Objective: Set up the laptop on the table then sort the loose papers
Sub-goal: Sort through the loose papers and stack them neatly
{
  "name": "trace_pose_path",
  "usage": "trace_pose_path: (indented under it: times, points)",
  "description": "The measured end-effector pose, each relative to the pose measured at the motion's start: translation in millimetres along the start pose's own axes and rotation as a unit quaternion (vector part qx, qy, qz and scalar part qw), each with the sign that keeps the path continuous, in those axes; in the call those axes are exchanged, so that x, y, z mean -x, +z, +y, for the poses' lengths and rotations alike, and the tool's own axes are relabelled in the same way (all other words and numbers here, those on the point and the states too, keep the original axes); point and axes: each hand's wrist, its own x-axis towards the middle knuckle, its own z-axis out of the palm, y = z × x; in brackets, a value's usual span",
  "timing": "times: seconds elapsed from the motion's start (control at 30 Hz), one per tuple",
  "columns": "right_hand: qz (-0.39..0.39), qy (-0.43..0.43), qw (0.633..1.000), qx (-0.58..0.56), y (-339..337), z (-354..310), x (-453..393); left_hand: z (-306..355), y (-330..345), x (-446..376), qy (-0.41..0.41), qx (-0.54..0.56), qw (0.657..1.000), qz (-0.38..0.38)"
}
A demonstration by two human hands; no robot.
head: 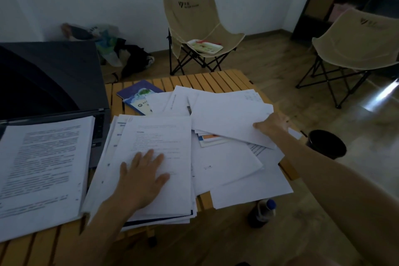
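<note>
Slatted wood table (pixel 218 77) fills the lower frame, where the left hand (pixel 142 177) lies flat, fingers spread, on a paper stack (pixel 155 136) at lower centre. At centre right, the right hand (pixel 273 124) pinches a loose sheet (pixel 228 112) among scattered papers. Farther left stands the open laptop (pixel 51 80), printed pages (pixel 43 166) covering its keyboard.

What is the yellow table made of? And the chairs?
The table looks like wood: yellowish slats with gaps between. The chairs seem to be beige cloth, sagging and creased, on thin black folding legs, probably metal.
</note>
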Motion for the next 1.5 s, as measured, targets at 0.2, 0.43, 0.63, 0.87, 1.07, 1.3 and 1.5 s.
trace_pose_path:
  times: [0.2, 0.43, 0.63, 0.87, 1.07, 1.3, 1.5]
  points:
    - [0.029, 0.102, 0.954, -0.281, -4, 9, 1, 3, 6, -1, -0.021, -0.012, 1.000, 0.002]
    - [-0.023, 0.159, 0.919, -0.359, 4, 12, 10, 13, 4, -3, -0.033, 0.000, 0.999, -0.001]
    - [-0.099, 0.123, 0.941, -0.298, -5, 2, 19, 12, 5, -3, -0.036, -0.001, 0.999, -0.003]
    - [-0.148, 0.088, 0.908, -0.382, -30, -12, 45, 25, 3, -8, -0.038, 0.024, 0.999, 0.020]
    - [-0.295, -0.005, 0.771, -0.564, -86, -36, 110, 64, -7, -31, 0.104, 0.163, 0.958, 0.213]
    - [-0.267, -0.144, 0.750, -0.588, -145, -26, 148, 110, -88, -53, 0.128, 0.386, 0.848, 0.339]
    - [-0.197, -0.120, 0.904, -0.360, -80, -23, 130, 32, -117, -48, -0.027, 0.440, 0.787, 0.431]
